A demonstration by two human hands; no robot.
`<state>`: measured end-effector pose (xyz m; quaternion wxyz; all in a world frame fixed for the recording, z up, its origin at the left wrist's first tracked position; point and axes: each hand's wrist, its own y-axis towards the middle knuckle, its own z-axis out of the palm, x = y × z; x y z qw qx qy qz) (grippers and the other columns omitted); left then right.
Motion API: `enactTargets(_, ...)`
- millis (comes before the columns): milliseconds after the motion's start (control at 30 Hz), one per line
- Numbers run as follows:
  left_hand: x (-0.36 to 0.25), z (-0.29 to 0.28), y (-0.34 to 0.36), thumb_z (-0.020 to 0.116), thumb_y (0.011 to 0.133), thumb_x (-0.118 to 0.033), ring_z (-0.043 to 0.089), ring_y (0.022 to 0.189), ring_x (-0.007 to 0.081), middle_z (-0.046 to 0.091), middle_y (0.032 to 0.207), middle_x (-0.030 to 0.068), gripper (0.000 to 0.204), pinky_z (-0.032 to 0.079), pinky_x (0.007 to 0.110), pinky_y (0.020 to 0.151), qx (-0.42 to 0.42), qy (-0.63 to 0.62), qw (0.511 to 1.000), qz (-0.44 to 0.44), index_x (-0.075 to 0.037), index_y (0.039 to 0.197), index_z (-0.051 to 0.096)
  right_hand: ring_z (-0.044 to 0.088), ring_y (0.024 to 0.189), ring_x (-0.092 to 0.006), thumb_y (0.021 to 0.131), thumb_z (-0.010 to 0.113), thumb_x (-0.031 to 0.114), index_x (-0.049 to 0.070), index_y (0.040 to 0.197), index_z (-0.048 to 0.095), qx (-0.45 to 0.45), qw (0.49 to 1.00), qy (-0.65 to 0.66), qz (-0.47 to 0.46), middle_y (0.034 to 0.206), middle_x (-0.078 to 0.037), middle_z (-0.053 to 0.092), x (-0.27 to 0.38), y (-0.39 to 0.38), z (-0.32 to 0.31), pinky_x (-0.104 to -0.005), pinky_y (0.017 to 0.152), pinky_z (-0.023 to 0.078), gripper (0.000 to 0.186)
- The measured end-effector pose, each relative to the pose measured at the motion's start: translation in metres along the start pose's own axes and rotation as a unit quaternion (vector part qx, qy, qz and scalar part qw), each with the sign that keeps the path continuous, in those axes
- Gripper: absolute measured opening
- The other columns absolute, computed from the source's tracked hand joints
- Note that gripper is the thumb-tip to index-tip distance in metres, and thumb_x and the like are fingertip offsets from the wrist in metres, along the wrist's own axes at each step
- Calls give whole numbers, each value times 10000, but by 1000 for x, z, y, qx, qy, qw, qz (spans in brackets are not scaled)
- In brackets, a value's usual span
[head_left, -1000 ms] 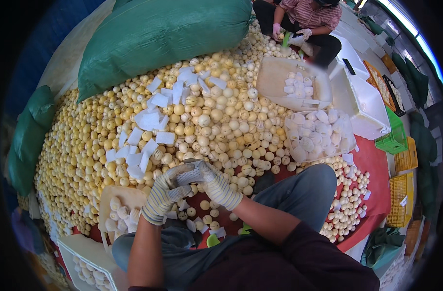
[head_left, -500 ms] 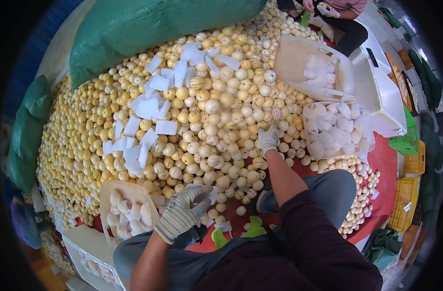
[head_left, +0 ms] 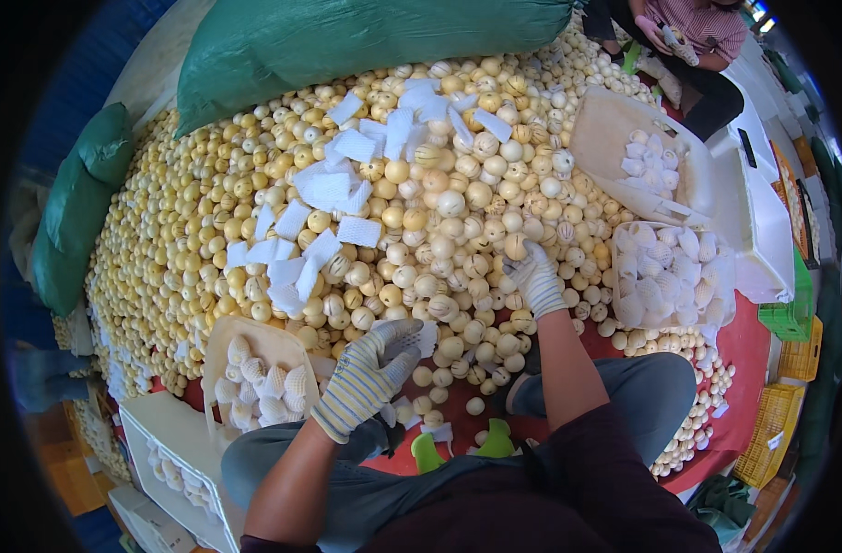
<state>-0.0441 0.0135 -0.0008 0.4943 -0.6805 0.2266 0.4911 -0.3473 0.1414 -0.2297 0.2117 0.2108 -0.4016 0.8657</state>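
My left hand [head_left: 368,373], in a striped work glove, is curled round a white foam net sleeve [head_left: 427,339] whose end sticks out past the fingers. Over the pile, my gloved right hand [head_left: 539,286] has its fingertips round a pale yellow pepino melon [head_left: 515,245]. A broad heap of loose pepino melons [head_left: 412,244], some with dark stripes, spreads in front of both hands. Flat white foam sleeves [head_left: 329,189] lie scattered on top of it. Beside my left hand stands a tub [head_left: 220,348] with several melons in foam sleeves.
To the right are a tub of foam-covered melons [head_left: 670,276] and a larger tub [head_left: 596,138]. White foam boxes [head_left: 748,221] and yellow crates [head_left: 769,433] line the right side. Big green sacks [head_left: 366,41] rest behind the heap. Another person [head_left: 693,46] sits at the far right.
My right hand has drawn up from the heap and turned, with a melon at its fingertips. My left hand still holds the foam sleeve. The whole view has shifted slightly.
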Motion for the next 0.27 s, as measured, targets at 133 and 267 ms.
enactTargets(133,-6,-15,-4,578,955,-112,581,1047,117,607,1201,73,440,514,247,824,-53,-75,996,9,4,1367,474,572,1074,-252,802,751,233,48,1230,540,221,974,-16,-47,1122,-107,603,-10,-71,103,-403,903,494,512)
enactTargets(267,-8,-24,-14,661,933,-293,565,1118,163,550,1300,81,602,544,292,828,-44,-188,980,55,-49,1431,426,505,1279,-267,807,767,241,43,1306,516,352,902,-190,-162,1338,-127,541,-21,-134,161,-387,1101,393,592)
